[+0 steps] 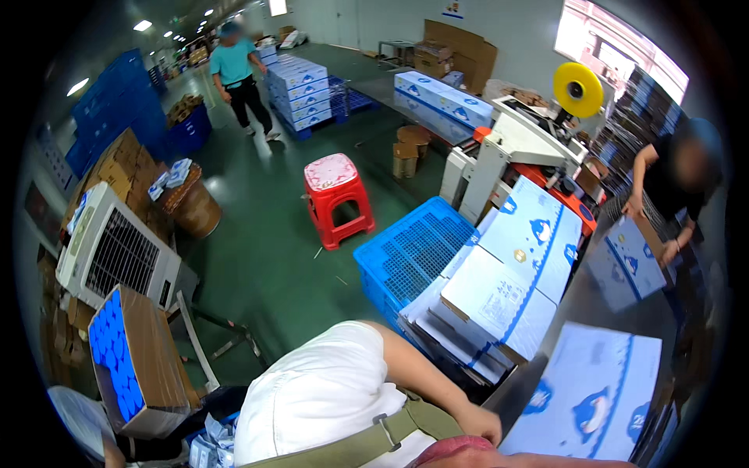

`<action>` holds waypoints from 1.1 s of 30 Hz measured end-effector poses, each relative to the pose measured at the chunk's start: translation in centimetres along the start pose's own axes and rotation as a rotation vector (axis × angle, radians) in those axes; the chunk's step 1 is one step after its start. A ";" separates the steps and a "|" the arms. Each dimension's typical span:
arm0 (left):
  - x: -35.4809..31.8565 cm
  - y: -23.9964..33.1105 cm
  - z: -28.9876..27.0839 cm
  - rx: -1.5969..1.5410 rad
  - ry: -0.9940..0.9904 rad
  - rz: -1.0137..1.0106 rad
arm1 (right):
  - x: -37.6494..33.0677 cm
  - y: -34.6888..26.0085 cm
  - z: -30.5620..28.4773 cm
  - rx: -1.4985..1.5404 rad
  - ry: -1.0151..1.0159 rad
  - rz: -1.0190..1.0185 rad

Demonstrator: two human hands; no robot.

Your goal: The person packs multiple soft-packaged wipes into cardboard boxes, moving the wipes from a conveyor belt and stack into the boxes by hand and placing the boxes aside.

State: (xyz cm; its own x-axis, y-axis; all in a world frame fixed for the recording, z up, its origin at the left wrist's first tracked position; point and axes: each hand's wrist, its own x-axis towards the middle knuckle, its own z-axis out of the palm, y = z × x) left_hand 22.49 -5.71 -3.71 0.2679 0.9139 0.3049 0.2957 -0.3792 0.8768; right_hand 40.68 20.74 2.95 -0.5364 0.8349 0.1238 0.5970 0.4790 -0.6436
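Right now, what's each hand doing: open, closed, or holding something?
Left hand: fingers curled by the edge of the blue-and-white carton; whether it grips anything cannot be told.
Right hand: not in view.

1 head-worn fisheye view, looking down and forward from above the person's own white-sleeved shoulder (328,398), close to the white-and-blue printed cardboard carton (593,398) at lower right, green painted floor (265,234) stretching ahead, straight edges bending at the dark rim

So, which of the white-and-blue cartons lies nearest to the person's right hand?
The closed carton at the lower right, just beside the right hand. The other cartons lie farther up, on the stack of flat ones or at the taping machine.
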 end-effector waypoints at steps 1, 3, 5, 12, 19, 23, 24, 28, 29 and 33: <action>0.8 -0.3 0.1 0.012 -0.047 -0.058 | -2.8 1.0 -2.3 -0.227 -0.002 -0.043; 3.9 2.7 -2.9 0.068 0.230 -0.103 | -8.3 3.5 -5.6 -0.506 -0.052 -0.063; 8.6 2.0 -5.0 0.145 0.436 0.052 | -13.5 6.0 -7.0 -0.624 -0.163 -0.035; 21.6 2.4 -3.4 0.517 -0.590 -0.119 | -25.9 11.1 -2.9 -0.737 -0.679 0.124; 23.2 4.3 4.6 0.855 -1.417 -0.128 | -30.1 11.9 -4.4 -0.515 -0.547 0.196; 25.3 0.5 7.2 0.982 -0.756 -0.226 | -26.9 9.5 -14.8 -0.292 0.508 -0.040; 25.4 -1.1 8.2 1.052 -0.450 -0.137 | -26.4 9.9 -15.8 -0.360 0.517 0.084; 22.3 -4.3 9.0 0.820 -0.024 -0.249 | -26.9 6.7 -10.6 -0.334 0.120 0.330; 21.3 -6.0 8.9 0.695 0.103 -0.239 | -28.6 6.9 -5.9 -0.463 0.035 0.341; 13.0 -13.6 10.2 -0.303 0.675 -0.480 | -34.1 5.6 -2.0 -0.411 0.097 0.374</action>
State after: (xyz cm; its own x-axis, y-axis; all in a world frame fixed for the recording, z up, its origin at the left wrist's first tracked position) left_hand 31.32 9.88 -15.51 -0.4499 0.8916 -0.0509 -0.0442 0.0347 0.9984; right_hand 63.54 -4.52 -3.40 -0.1982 0.9798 0.0250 0.9297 0.1960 -0.3120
